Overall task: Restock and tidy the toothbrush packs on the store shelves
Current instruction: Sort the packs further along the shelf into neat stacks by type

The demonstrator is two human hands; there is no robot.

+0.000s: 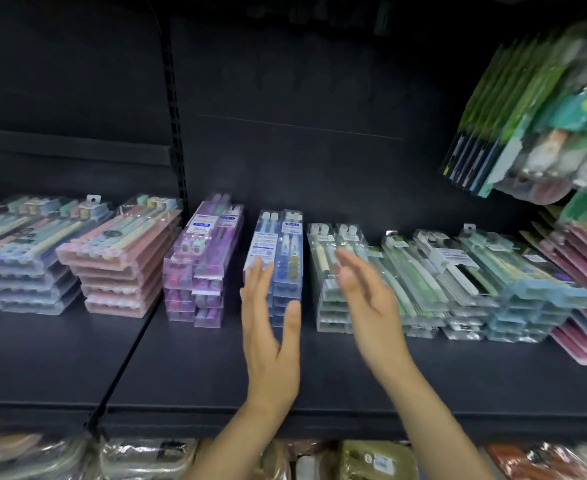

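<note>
Between the two raised hands sits the stack of blue clear-plastic toothbrush packs, on the dark flat store shelf. Left hand has its fingers straight and spread, fingertips against the near left corner of the blue stack, thumb up at the stack's near right edge; it does not curl round anything. Right hand is blurred, fingers extended and relaxed, nothing gripped, hovering over the near end of the stack of pale green clear-plastic toothbrush packs; cannot tell if it touches them.

Just left of the left hand: stack of purple clear-plastic toothbrush packs, two columns, a gap between it and the blue stack. Further left, past the black slotted shelf upright: stack of pink-backed pastel toothbrush packs, then a stack of blue-backed pastel toothbrush packs, both lying angled.

Right of the right hand: slumped row of green and white clear toothbrush packs, then teal-backed packs, fanned and leaning on each other. Far right edge: pile of pink-and-purple card-backed packs.

Above and right of the right hand: bunch of green card-backed blister packs hanging, blurred.

Below both forearms, on the lower shelf level: wrapped goods in clear plastic, too blurred to identify.
</note>
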